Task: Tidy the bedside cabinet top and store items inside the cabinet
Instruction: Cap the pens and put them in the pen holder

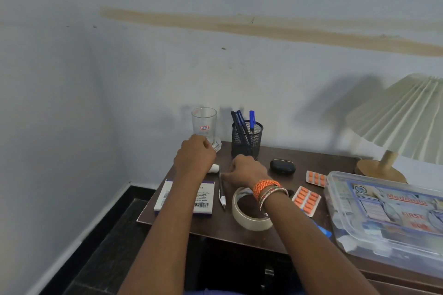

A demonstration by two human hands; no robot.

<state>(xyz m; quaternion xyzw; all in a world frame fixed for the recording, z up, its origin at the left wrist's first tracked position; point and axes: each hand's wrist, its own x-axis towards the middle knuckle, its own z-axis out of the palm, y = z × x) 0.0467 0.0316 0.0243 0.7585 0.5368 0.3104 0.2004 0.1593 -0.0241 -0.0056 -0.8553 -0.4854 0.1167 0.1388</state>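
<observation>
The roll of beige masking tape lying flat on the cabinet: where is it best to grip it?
Pinch the near wall of the beige masking tape roll from above, thumb outside, fingers in the open core. It lies flat, and the right hand's wrist covers its far side.

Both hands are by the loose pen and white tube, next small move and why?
Probably lift the pen and drop it in the mesh pen holder. The right hand is curled at its upper end, the pen lies loose on the cabinet top, and the holder stands just behind.

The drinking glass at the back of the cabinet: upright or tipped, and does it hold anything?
Upright and apparently empty: the glass stands on its base, and the wall shows clearly through it.
</observation>
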